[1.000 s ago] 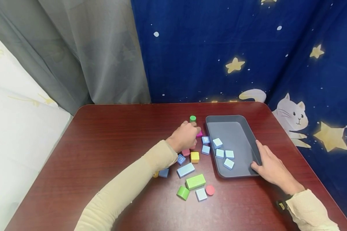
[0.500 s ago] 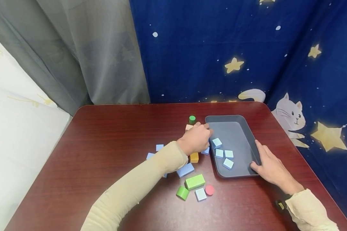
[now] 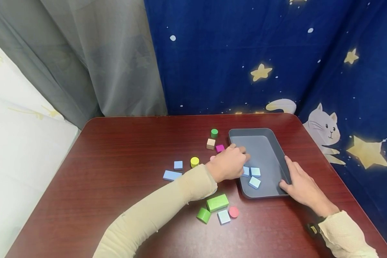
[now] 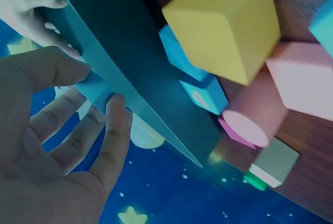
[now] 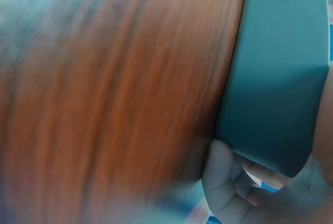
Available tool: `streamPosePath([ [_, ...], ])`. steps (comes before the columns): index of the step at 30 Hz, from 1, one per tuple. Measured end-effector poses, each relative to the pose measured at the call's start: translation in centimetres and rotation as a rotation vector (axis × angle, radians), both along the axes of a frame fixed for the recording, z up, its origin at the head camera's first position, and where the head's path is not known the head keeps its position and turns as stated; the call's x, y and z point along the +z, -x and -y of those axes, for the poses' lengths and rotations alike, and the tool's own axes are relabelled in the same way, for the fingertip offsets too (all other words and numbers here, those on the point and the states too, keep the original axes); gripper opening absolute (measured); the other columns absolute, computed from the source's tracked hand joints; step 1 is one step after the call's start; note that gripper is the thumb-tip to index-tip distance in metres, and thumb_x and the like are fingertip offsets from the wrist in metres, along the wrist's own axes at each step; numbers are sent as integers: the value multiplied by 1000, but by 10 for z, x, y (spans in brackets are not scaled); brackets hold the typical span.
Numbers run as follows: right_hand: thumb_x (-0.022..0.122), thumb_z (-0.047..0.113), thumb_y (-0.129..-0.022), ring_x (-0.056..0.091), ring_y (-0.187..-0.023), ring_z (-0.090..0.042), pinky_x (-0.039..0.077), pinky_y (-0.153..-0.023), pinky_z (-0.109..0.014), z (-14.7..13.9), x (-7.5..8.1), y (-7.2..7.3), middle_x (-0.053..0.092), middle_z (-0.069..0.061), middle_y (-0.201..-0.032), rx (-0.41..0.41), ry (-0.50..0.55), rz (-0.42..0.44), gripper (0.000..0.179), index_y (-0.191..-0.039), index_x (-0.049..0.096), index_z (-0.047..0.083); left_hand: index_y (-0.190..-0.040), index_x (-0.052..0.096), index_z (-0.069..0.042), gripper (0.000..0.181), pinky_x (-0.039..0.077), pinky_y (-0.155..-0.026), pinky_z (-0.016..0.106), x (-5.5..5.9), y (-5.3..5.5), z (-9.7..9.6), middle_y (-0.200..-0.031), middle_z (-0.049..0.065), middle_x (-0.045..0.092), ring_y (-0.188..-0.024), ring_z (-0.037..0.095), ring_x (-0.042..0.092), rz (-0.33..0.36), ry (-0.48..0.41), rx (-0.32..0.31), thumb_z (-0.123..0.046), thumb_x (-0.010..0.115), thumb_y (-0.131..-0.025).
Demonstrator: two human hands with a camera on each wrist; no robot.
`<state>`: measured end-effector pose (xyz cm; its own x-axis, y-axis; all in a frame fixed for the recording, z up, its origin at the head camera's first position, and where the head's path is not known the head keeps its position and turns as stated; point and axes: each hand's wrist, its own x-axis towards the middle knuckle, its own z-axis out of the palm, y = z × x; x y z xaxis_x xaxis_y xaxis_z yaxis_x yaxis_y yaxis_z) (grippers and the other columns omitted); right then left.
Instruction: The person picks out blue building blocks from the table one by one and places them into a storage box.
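Note:
My left hand (image 3: pixel 229 163) is over the left side of the dark grey tray (image 3: pixel 256 143). In the left wrist view, its thumb and fingers pinch a small blue block (image 4: pixel 96 91) against the backdrop of the tray. Below the hand, several light blue blocks (image 3: pixel 254 182) lie on the tray floor, some partly hidden by it. My right hand (image 3: pixel 303 186) holds the tray's near right corner, thumb at the near wall and fingers along the right side. Beside the tray, a yellow cube (image 4: pixel 223 26) and two blue blocks (image 4: pixel 205 94) show in the left wrist view.
Left of the tray stand a green cylinder (image 3: pixel 214 133), a wooden cube (image 3: pixel 210 144), a magenta block (image 3: pixel 220 148) and a yellow cylinder (image 3: pixel 195 162). Two blue blocks (image 3: pixel 172 175) lie farther left. Nearer are a green rectangular block (image 3: pixel 217 202), a green rounded block (image 3: pixel 203 215) and a red round block (image 3: pixel 233 212).
My left hand has moved rightward from among the loose blocks to above the tray, uncovering the yellow cylinder and blue blocks at left. The right hand and tray stay put.

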<state>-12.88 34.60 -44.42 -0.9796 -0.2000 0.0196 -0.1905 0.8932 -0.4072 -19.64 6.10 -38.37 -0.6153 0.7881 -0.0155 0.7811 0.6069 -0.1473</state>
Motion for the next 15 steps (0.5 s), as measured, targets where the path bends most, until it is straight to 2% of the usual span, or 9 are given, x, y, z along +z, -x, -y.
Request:
streamPosePath([
  [4,76,11,-94,55,-122,-55,47,-102,-76,0,0,-1,45,-38,-143,-9,0,8,96,-166,18,-15,-140,74,-20,38,46,-107,30,-3,-7,-7,-130,1,72,-119,15,63,19,15,-54,-33,70,-105],
  [11,74,12,-95,55,-125,-55,48,-104,-74,5,-2,4,45,-38,-147,2,3,2,94,-167,19,-15,-132,79,-23,31,53,-96,27,-11,-16,-10,-119,0,72,-105,17,66,54,13,-105,-25,72,-102],
  [15,74,11,-94,55,-125,-55,47,-104,-74,2,-1,0,45,-39,-147,-9,-2,7,95,-167,18,-15,-130,81,-24,30,56,-92,28,-13,-20,-17,-116,0,73,-102,18,69,76,15,-142,-25,73,-100],
])
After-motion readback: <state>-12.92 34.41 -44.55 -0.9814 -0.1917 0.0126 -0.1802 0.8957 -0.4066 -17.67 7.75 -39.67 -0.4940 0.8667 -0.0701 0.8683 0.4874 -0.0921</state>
